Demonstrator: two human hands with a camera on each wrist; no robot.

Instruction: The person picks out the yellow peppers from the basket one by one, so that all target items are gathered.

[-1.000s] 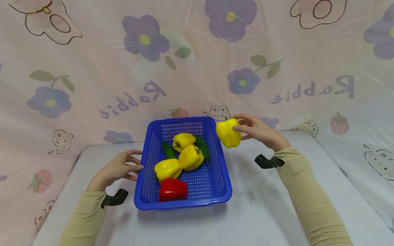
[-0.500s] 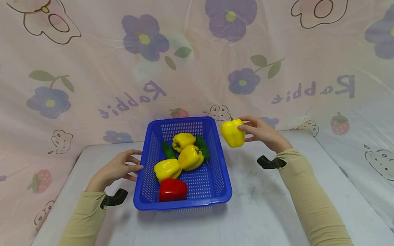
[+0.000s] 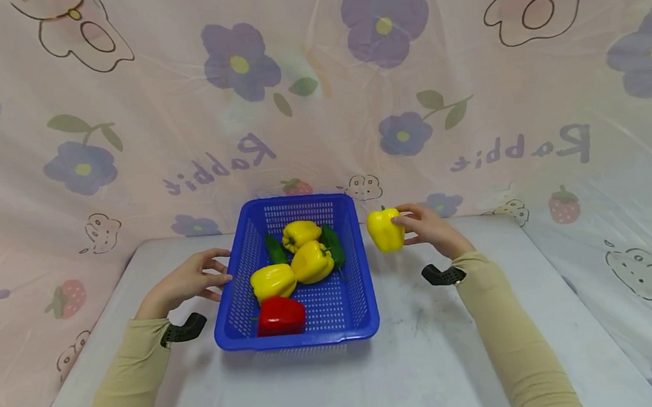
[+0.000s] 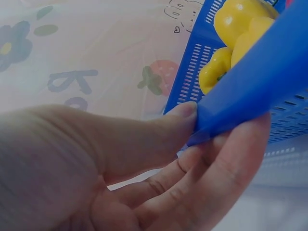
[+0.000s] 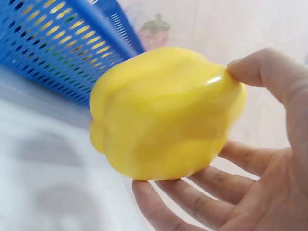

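My right hand [image 3: 430, 227] holds a yellow bell pepper [image 3: 383, 232] in the air just right of the blue plastic basket [image 3: 298, 340]. The right wrist view shows thumb and fingertips on opposite sides of that pepper [image 5: 166, 115], stem end towards the palm. At the basket's left side, my left hand [image 3: 189, 282] pinches the rim, its thumb on one face and fingers beneath, as the left wrist view shows. Inside lie a red bell pepper [image 3: 280, 316] near the front, three yellow bell peppers [image 3: 313, 262] behind it, and two long green vegetables [image 3: 333, 245].
A white table [image 3: 412, 365] carries the basket. Behind it and along the sides hangs a printed curtain [image 3: 319, 132] with flowers and rabbits. Black wrist mounts [image 3: 443, 275] stick out from both sleeves.
The yellow pepper in my right hand moved right, away from the basket, then lowered a little. The basket and my left hand on its rim have shifted slightly left.
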